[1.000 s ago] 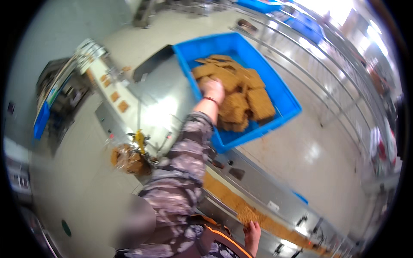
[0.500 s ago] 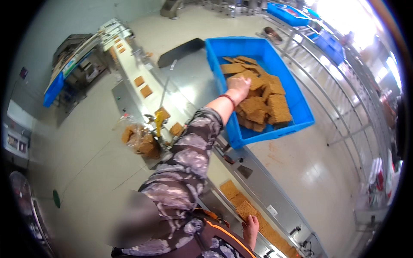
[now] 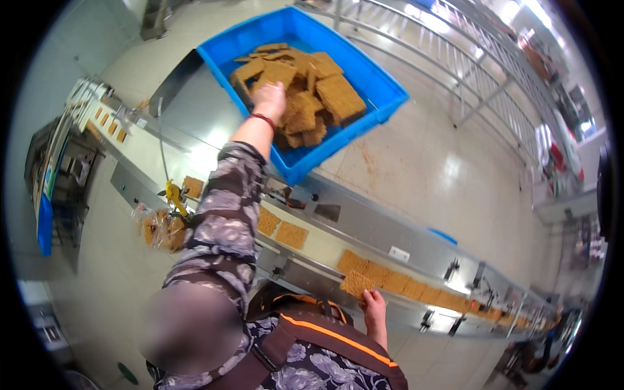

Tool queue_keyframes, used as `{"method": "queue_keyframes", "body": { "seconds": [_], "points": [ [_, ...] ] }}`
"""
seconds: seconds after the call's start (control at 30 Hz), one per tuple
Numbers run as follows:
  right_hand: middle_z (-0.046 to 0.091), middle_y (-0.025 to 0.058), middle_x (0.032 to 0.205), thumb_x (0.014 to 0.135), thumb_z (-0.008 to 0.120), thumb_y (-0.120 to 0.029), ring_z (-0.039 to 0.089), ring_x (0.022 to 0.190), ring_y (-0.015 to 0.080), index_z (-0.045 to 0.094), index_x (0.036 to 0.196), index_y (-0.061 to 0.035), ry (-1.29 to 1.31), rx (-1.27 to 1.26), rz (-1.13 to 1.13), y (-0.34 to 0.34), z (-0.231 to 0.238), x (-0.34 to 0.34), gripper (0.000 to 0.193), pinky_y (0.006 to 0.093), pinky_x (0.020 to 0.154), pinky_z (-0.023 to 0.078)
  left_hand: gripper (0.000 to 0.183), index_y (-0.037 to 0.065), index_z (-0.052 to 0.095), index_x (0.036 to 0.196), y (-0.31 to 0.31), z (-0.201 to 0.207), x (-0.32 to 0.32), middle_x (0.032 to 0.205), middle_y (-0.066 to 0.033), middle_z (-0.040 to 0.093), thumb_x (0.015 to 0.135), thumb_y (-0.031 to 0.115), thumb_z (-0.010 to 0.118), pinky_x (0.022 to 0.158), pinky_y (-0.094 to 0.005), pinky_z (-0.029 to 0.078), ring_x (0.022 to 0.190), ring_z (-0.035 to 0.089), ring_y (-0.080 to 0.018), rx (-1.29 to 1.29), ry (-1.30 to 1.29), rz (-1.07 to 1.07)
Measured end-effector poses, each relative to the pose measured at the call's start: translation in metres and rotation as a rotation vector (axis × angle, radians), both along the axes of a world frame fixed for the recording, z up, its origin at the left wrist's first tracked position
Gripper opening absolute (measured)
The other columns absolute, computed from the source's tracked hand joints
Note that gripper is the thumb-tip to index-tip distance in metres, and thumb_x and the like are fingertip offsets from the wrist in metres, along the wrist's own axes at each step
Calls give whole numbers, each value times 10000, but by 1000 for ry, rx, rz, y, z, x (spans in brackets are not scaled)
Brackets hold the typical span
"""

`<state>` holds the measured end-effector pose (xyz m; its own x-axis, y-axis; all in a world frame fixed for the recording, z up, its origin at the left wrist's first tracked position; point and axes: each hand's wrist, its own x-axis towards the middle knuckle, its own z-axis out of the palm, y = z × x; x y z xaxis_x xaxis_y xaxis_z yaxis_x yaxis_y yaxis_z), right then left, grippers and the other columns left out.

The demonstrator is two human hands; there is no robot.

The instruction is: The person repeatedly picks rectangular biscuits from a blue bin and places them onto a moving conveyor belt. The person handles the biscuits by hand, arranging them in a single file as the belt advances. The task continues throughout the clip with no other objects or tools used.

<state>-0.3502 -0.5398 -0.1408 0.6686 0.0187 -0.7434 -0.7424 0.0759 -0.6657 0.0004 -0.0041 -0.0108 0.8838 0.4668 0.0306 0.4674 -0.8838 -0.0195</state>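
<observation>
My left hand (image 3: 269, 103) reaches into a blue plastic crate (image 3: 383, 107), its fingers closed on a brown, rough-textured square slab (image 3: 278, 75) at the top of a heap. More such slabs (image 3: 339, 96), some stacked and some tilted, fill much of the crate. Lower down, my right hand (image 3: 373, 308) pinches another brown square slab (image 3: 357, 284) by its corner, over the near edge of the conveyor belt (image 3: 316, 252). Beside that piece a row of slabs (image 3: 394, 281) lies edge to edge along the belt.
Two slabs (image 3: 291, 234) lie on the belt just left of a gap. A clear bag of brown pieces (image 3: 162, 231) hangs by a yellow fitting (image 3: 174, 194) at the conveyor's near side. Beyond the crate stand metal railings (image 3: 448, 78). A steel table surface (image 3: 201, 107) adjoins the crate.
My view has swung, so the crate now appears farther left and higher. The slab in my right hand now sits apart from the row, toward me. My left hand stays on the heap.
</observation>
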Motion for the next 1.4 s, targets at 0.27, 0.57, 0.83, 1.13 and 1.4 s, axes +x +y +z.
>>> {"method": "queue_keyframes", "body": {
  "seconds": [0.27, 0.57, 0.83, 1.13, 1.4],
  "points": [
    [544, -45, 789, 906, 615, -235, 522, 727, 72, 584, 907, -105, -59, -53, 53, 8, 12, 2, 133, 245, 633, 441, 566, 237, 466, 1348, -59, 88, -44, 1267, -116, 568, 804, 190, 615, 757, -424, 551, 1004, 640, -316, 220, -151, -314],
    [527, -35, 758, 906, 610, -229, 491, 662, 55, 606, 933, -51, -251, -255, 10, -1, 7, 30, 180, 232, 588, 432, 570, 176, 564, 1235, -154, 95, -212, 1283, -156, 554, 696, 29, 680, 714, -358, 573, 972, 653, -303, -46, -884, -730],
    [675, 196, 773, 843, 640, -425, 658, 738, 344, 678, 805, 0, -369, -1189, 741, -9, 13, 85, 429, 409, 629, 528, 430, 183, 614, 1127, -221, 18, -323, 1263, -177, 560, 718, 68, 687, 856, -389, 531, 1095, 605, -335, -325, -581, -987],
    [546, 98, 1246, 940, 493, -509, 589, 1087, 242, 342, 1411, -117, -23, 821, 83, 61, 102, 61, 631, 408, 798, 541, 361, 289, 627, 1163, -261, 4, -320, 1290, -90, 546, 808, 226, 615, 957, -448, 430, 1176, 540, -310, -145, -394, -1136],
    [599, 63, 1117, 884, 592, -184, 608, 1011, 210, 511, 1202, -100, -16, 621, -160, 65, 62, 70, 339, 393, 770, 540, 461, 318, 566, 1253, -274, -12, -323, 1394, -70, 445, 799, 300, 641, 1104, -510, 243, 1321, 393, -288, -201, -268, -1269]
  ]
}}
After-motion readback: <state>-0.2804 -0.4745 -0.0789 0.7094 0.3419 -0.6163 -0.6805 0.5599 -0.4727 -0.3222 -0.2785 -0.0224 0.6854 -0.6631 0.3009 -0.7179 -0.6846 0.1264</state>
